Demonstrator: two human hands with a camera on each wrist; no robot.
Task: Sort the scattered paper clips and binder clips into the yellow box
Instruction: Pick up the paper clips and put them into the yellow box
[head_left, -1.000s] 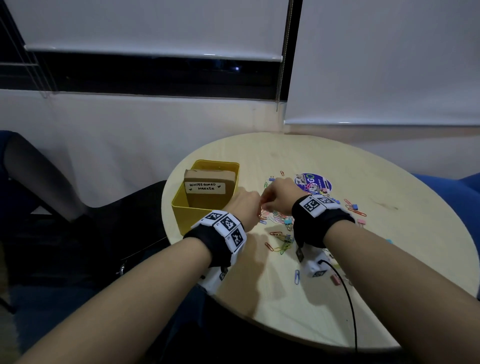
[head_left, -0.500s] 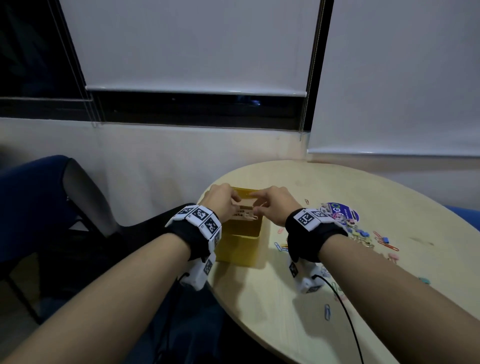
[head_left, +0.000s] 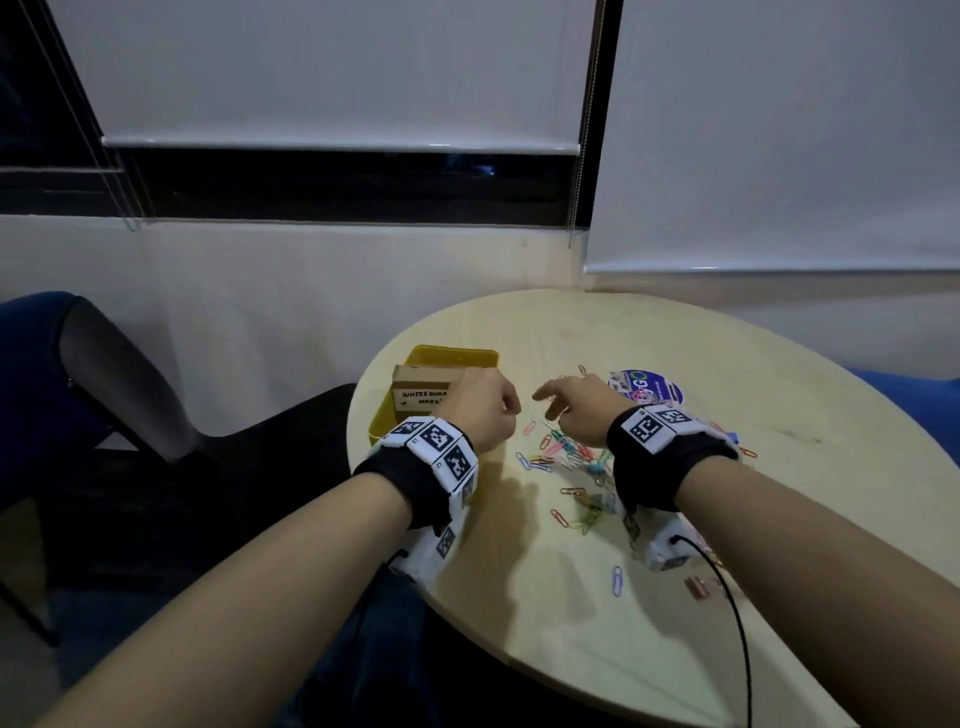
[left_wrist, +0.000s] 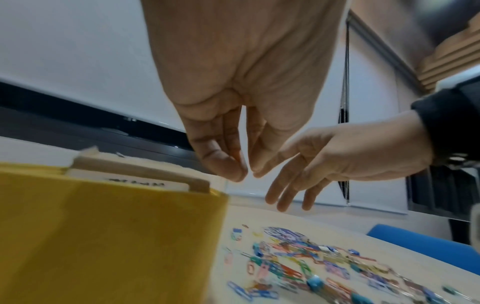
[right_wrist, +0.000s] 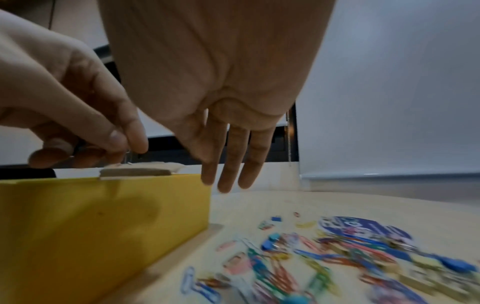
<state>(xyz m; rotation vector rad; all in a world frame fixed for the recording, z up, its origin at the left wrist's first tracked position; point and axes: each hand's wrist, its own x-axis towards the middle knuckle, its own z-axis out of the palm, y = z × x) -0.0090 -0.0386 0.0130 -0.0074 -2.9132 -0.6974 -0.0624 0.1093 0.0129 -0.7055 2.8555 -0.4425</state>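
Now your left hand (left_wrist: 221, 131) pinches thumb to fingertip above the yellow box (head_left: 452, 358) at the table's left edge; what it holds, I can't tell. Your right hand (head_left: 574, 410) hangs slack-fingered, empty, over the clips (head_left: 566, 452) mid-table: likely reach down next.

"WHITEBOAR… MARK…" on cardboard label (head_left: 423, 401)
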